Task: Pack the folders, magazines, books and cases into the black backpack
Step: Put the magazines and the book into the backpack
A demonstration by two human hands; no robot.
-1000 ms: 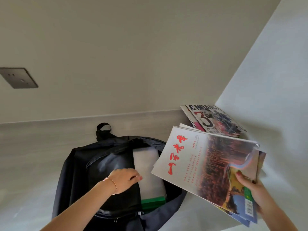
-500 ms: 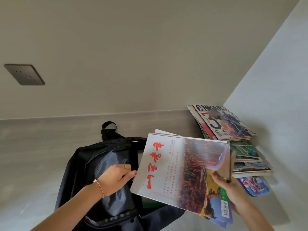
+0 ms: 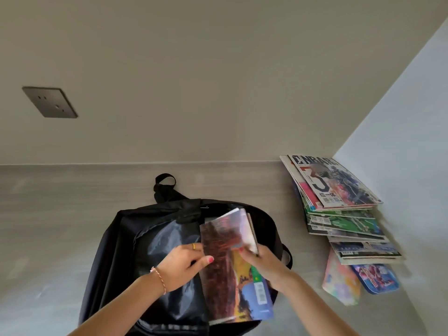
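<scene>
The black backpack [image 3: 126, 241] lies open on the grey surface. A bundle of magazines [image 3: 223, 270] stands tilted on edge inside its opening, the red landscape cover facing left. My right hand [image 3: 264, 265] grips the bundle at its right edge. My left hand [image 3: 181, 263] holds back the backpack's front flap and touches the bundle's left side. To the right, a stack of magazines [image 3: 339, 207] leans in the corner, a basketball issue on top. A pastel case [image 3: 339, 280] and a blue case [image 3: 375, 278] lie below the stack.
A wall runs behind the backpack and another on the right, forming a corner by the stack. A dark socket plate [image 3: 49, 101] sits on the back wall. The grey surface [image 3: 48, 226] extends left of the backpack.
My right hand has swung the bundle left and tipped it from flat to upright, down into the backpack's opening. My left hand stays on the flap.
</scene>
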